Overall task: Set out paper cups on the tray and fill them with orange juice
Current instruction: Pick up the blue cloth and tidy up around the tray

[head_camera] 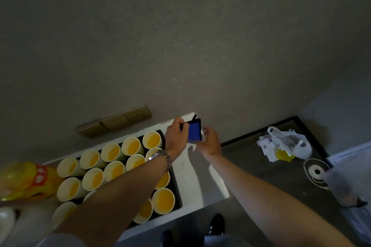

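While both hands' fingers grip blue cloth (pixel 194 131), left forearm (pixel 128 192) hides several filled cups (pixel 163 200).

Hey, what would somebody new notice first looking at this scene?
Probably the paper cups of orange juice packed on the dark tray at lower left. Next, both hands beyond the tray's far corner: the left hand and right hand hold a blue cloth. A juice bottle sits far left.
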`<action>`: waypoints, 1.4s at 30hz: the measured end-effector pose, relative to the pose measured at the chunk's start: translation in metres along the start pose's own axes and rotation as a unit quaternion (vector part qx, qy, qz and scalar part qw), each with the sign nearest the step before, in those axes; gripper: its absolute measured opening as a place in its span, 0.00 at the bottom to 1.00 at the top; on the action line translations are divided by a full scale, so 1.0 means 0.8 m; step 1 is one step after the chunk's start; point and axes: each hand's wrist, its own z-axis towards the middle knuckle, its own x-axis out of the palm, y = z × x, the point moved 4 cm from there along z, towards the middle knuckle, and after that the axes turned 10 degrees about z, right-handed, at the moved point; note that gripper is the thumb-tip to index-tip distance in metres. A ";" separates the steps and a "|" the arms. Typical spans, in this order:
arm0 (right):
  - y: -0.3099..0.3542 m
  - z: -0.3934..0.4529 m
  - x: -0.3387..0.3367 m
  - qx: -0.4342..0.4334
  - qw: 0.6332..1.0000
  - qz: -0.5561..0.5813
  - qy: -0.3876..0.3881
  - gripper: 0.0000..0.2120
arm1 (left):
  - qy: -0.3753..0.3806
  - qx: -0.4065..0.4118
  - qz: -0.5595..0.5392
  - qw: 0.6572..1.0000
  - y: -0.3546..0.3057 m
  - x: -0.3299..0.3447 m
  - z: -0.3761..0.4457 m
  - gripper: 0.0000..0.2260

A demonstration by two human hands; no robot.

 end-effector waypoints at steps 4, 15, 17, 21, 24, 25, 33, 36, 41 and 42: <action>0.026 -0.004 -0.006 -0.055 0.996 0.025 0.059 0.35 | -0.005 -0.006 -0.080 0.997 -0.023 -0.024 -0.002 0.10; 0.040 0.003 -0.024 -0.097 0.990 -0.024 0.104 0.10 | 0.137 -0.040 -0.125 0.982 -0.017 -0.050 -0.002 0.09; 0.048 0.002 -0.032 -0.133 0.984 -0.054 0.110 0.14 | 0.210 -0.045 -0.089 0.973 -0.008 -0.043 -0.005 0.26; 0.058 0.000 -0.038 -0.182 0.960 -0.167 0.134 0.14 | 0.300 -0.030 0.021 0.953 0.008 -0.031 -0.011 0.28; 0.067 -0.002 -0.032 -0.215 0.937 -0.220 0.164 0.13 | 0.329 -0.025 0.061 0.942 0.022 -0.022 -0.013 0.17; 0.069 -0.002 -0.028 -0.228 0.928 -0.238 0.175 0.14 | 0.321 -0.025 0.067 0.944 0.027 -0.021 -0.013 0.13; 0.074 0.001 -0.003 -0.267 0.870 -0.345 0.229 0.10 | 0.199 0.063 0.140 0.968 0.031 -0.025 -0.013 0.18; 0.077 0.003 0.005 -0.309 0.827 -0.407 0.232 0.02 | 0.113 0.128 0.245 0.954 0.023 -0.029 -0.017 0.10; 0.057 -0.003 0.029 -0.326 0.741 -0.557 0.187 0.12 | 0.108 0.164 0.431 0.881 0.031 -0.007 -0.032 0.10; 0.044 -0.005 0.033 -0.312 0.731 -0.571 0.204 0.14 | 0.147 0.155 0.458 0.863 0.038 0.001 -0.039 0.11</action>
